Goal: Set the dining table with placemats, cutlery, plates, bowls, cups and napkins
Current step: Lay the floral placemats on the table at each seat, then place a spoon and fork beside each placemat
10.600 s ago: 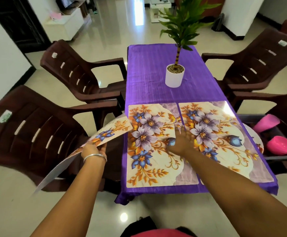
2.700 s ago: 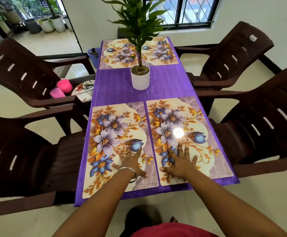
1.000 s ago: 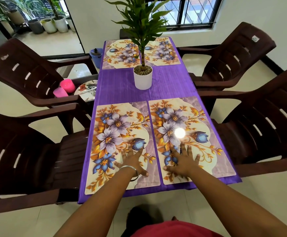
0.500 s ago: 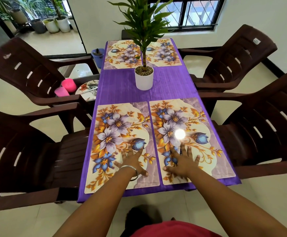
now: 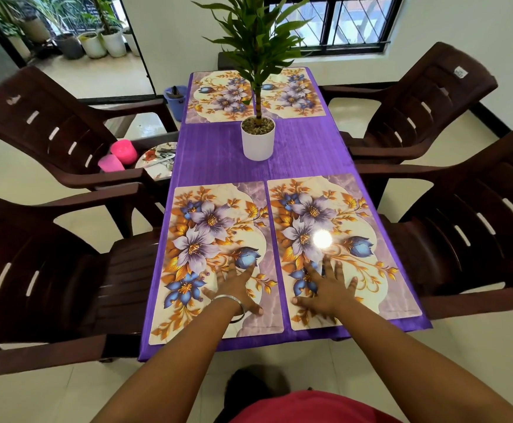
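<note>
I can find no writing that I can read: the far right chair [image 5: 426, 96] carries a small pale label near the top of its backrest, and the far left chair [image 5: 44, 117] has a pale mark in the same spot, both too small to make out.

Four floral placemats lie on the table [image 5: 304, 151], which is covered by a purple cloth. They show purple and blue flowers with orange leaves on a cream panel, with a marbled lilac band along one edge. The near left placemat [image 5: 200, 239] and the near right placemat [image 5: 350, 221] lie side by side, a thin strip of cloth between them. The far left placemat [image 5: 215, 99] and the far right placemat [image 5: 298, 96] sit at the other end, also side by side. A glare spot shines on the near right one.

My left hand [image 5: 237, 288] lies flat on the near left placemat, fingers spread and straight, holding nothing; a metal bangle [image 5: 231, 303] rings the wrist. My right hand [image 5: 328, 288] lies flat on the near right placemat, fingers splayed, also holding nothing.

A potted plant [image 5: 257, 138] in a white pot stands upright between the two pairs of mats. On the far left chair's seat sit two pink cups [image 5: 118, 157] beside a patterned plate [image 5: 157, 160] with cutlery on it. A blue bucket [image 5: 175, 99] stands on the floor by the far left corner.
</note>
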